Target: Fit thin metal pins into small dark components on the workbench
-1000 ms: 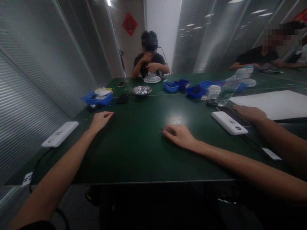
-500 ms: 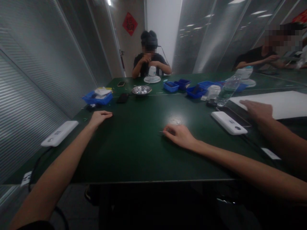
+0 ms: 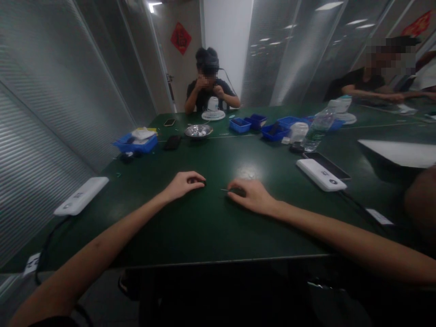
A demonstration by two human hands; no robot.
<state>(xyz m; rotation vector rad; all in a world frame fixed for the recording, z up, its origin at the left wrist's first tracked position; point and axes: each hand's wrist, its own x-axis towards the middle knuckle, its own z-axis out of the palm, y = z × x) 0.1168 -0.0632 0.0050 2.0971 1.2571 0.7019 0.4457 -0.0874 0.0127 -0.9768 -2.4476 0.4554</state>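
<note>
My right hand [image 3: 251, 195] rests on the green table [image 3: 190, 236] with thumb and fingers pinched on a thin, needle-like metal rod [image 3: 224, 190]. The rod's tip points left, towards my other hand. A short gap to the left, my left hand [image 3: 184, 185] is closed in a pinch as well. A small dark thing [image 3: 205, 183] shows at its fingertips, too small to name. Just behind my right hand, a small clear item [image 3: 250, 175] lies in a patch of glare.
White power banks [image 3: 81, 196] [image 3: 321, 175] with cables lie on both sides. Behind are a metal bowl [image 3: 198, 131], blue trays [image 3: 136, 143] [image 3: 240, 125], phones [image 3: 172, 142] and a water bottle [image 3: 319, 127]. A co-worker [image 3: 211, 86] sits opposite; others are at right, near a white panel [image 3: 405, 153].
My left hand has moved right, from near the blue tray to close beside my right hand, which stays about in place. The neighbour's hand at right has left the white panel, which now looks tilted.
</note>
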